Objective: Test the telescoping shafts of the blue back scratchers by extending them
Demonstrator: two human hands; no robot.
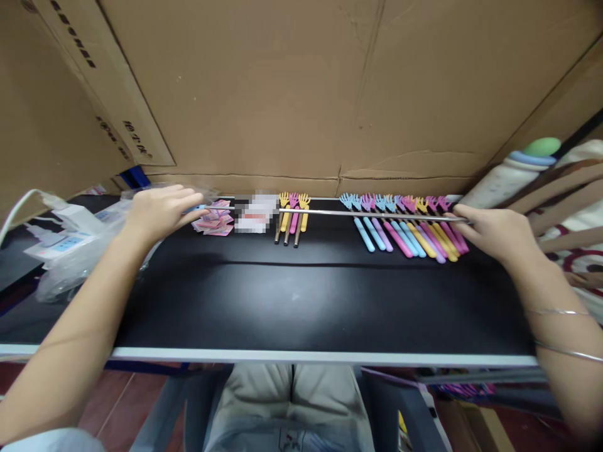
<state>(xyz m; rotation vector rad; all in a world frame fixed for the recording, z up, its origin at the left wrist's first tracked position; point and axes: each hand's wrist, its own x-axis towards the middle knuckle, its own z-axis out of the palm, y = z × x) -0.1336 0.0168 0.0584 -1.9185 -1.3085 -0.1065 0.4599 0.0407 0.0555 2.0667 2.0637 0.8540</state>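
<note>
A telescopic back scratcher (330, 213), its thin metal rod drawn out long, stretches level above the black table between my two hands. My left hand (162, 212) is closed on its light blue end, with the fingers lying fairly straight over it. The rod's other end goes into my right hand (492, 229), which is closed round it and hides that tip. Behind the rod, near my right hand, lies a row of short back scratchers (398, 233) in blue, purple, pink and yellow. Several yellow and pink back scratchers (293, 220) lie near the middle.
Small pink printed cards (215, 220) lie beside a blurred white packet (257, 213). Clear plastic bags (89, 263) and a white plug (78, 216) are at the left. A green-topped bottle (511, 172) leans at the right. Cardboard (301, 94) walls the back.
</note>
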